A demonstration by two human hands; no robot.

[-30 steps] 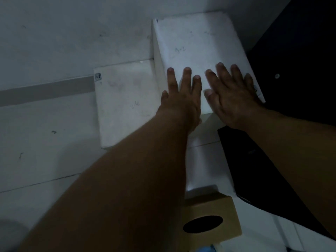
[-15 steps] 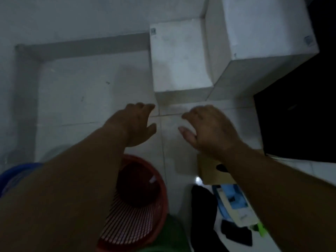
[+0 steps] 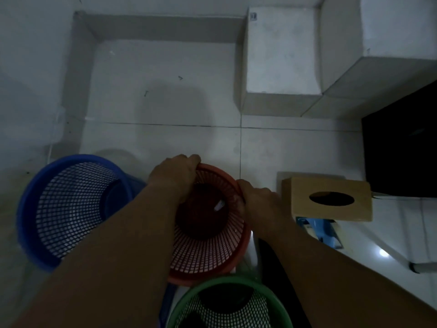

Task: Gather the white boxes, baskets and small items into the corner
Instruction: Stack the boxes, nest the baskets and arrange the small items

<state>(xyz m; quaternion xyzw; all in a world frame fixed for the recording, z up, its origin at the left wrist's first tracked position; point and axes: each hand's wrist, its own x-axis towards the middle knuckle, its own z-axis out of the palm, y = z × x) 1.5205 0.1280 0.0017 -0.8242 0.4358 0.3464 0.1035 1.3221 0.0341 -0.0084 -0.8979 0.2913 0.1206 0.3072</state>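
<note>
A red mesh basket (image 3: pixel 208 252) stands on the tiled floor in front of me. My left hand (image 3: pixel 176 174) grips its far rim and my right hand (image 3: pixel 257 200) grips its right rim. A small white item lies inside it. A blue mesh basket (image 3: pixel 68 209) stands to its left and a green mesh basket (image 3: pixel 227 304) just below it. Two white boxes sit against the back wall at upper right: a low one (image 3: pixel 281 55) and a taller one (image 3: pixel 378 29) beside it.
A brown cardboard tissue box (image 3: pixel 331 197) with an oval hole lies right of the red basket, over a blue packet (image 3: pixel 324 233). A black panel (image 3: pixel 402 147) fills the right side. Grey skirting marks the room corner (image 3: pixel 80 20) at upper left.
Both hands left the top of the tall white box, came back and down, and closed on the red basket's rim. The view dropped away from the boxes towards the baskets.
</note>
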